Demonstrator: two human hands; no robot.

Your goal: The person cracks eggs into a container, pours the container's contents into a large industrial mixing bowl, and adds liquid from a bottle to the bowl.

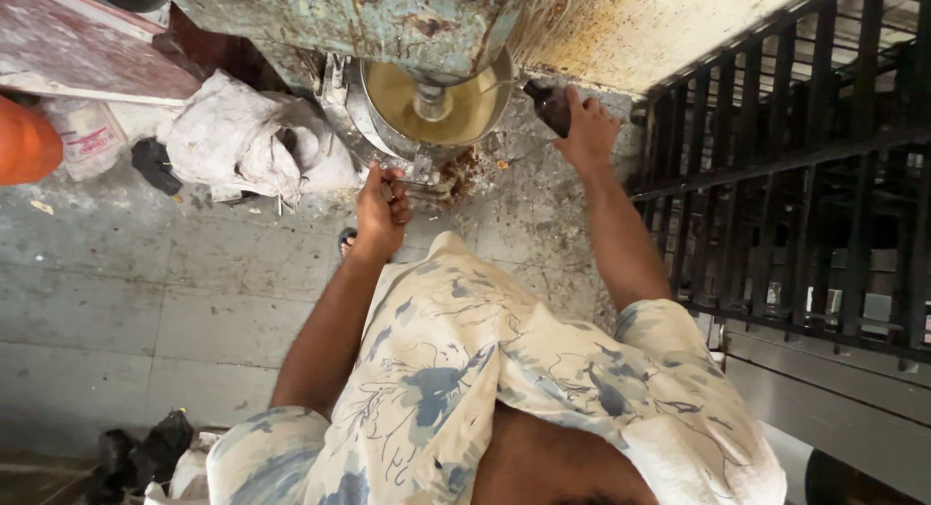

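Steel bowl (pixel 434 106) full of tan liquid sits under the rusty blue-green machine (pixel 388 20), a shaft dipping into its middle. My right hand (pixel 585 132) is up at the bowl's right rim, fingers wrapped shut around a dark bottle (pixel 550 108) tipped toward the bowl, neck just beside the rim. My left hand (pixel 380 209) is lower, just below the bowl's front edge, fingers curled tight, pinching some small metal part (pixel 388 189) I can't make out. So bowl lies between and above both hands, closer to the right one. Crumpled white sacks (pixel 242 137) lie left of the bowl on the concrete floor (pixel 145 272). Black railing (pixel 795 156) runs along my right.
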